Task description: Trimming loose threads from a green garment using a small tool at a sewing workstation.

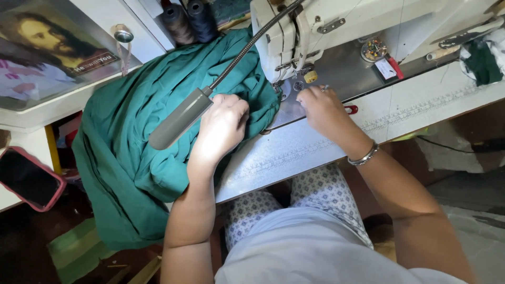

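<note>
Left hand (223, 126) curled in a loose grip, right hand (323, 110) flat.

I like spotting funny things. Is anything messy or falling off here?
Yes. The green cloth under the left hand is bunched up and spills off the sewing table toward the floor. The right hand rests near the needle.

Place: a small home tailoring corner.
Machine: an industrial sewing machine (315, 31) on a worn white table (421, 105) with a ruler printed along it.
Supplies: thread cones (189, 21), pin dish (373, 50), gooseneck lamp (181, 118).
Homely touches: framed portrait (47, 47), phone (29, 179).
</note>
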